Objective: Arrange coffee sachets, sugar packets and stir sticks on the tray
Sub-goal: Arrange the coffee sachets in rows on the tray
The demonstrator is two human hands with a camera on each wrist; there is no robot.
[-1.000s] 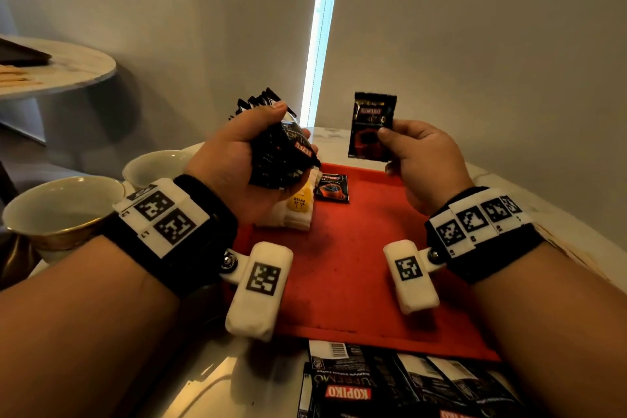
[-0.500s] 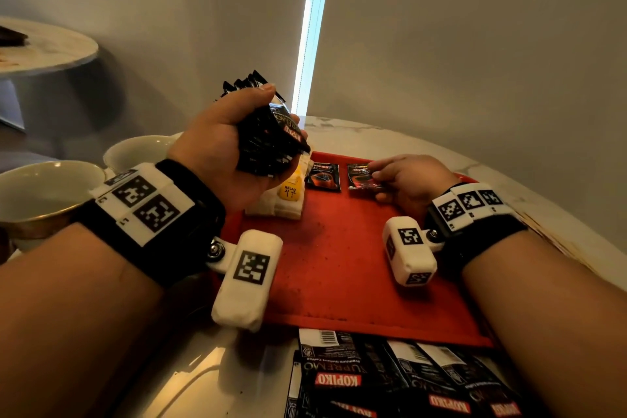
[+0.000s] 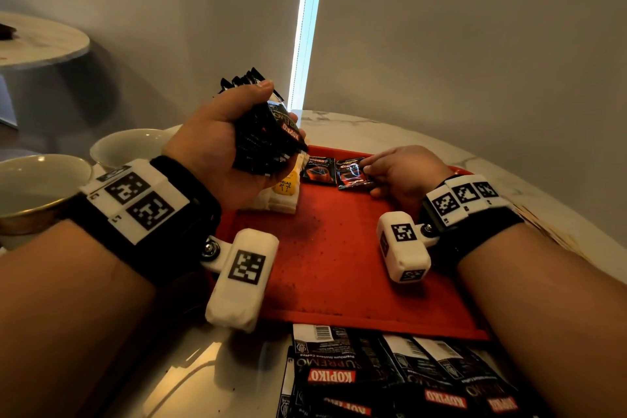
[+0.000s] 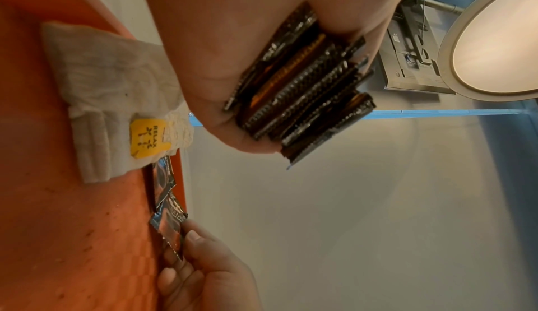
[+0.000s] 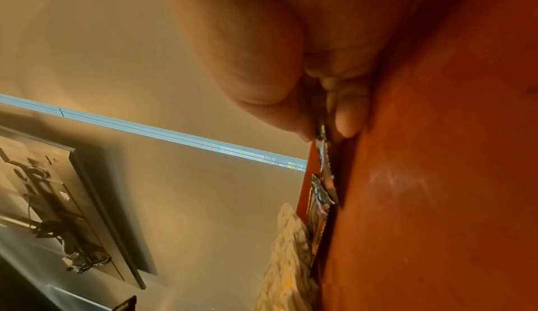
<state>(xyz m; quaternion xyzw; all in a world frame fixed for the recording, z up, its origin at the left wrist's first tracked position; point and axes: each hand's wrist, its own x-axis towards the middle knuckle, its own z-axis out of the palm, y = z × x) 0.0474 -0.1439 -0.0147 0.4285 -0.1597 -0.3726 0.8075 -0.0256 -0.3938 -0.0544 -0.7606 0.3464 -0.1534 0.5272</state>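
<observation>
A red tray (image 3: 339, 268) lies on the marble table. My left hand (image 3: 217, 149) hovers over its far left corner and grips a bundle of black coffee sachets (image 3: 264, 139), whose crimped ends show in the left wrist view (image 4: 302, 95). My right hand (image 3: 403, 170) is low at the tray's far edge, pinching one black sachet (image 3: 351, 173) by its right edge; the sachet lies almost flat on the tray. Another black sachet (image 3: 318, 170) lies just left of it. White packets with a yellow tag (image 3: 283, 192) are stacked under my left hand.
Two pale cups (image 3: 34, 187) stand left of the tray. A strip of joined black Kopiko sachets (image 3: 390, 373) lies on the table in front of the tray's near edge. A wall rises close behind the table. A round side table (image 3: 37, 41) stands far left.
My right hand has come down from chest height with the single sachet and now holds it on the tray beside the first one. My left hand kept its bundle and barely moved.
</observation>
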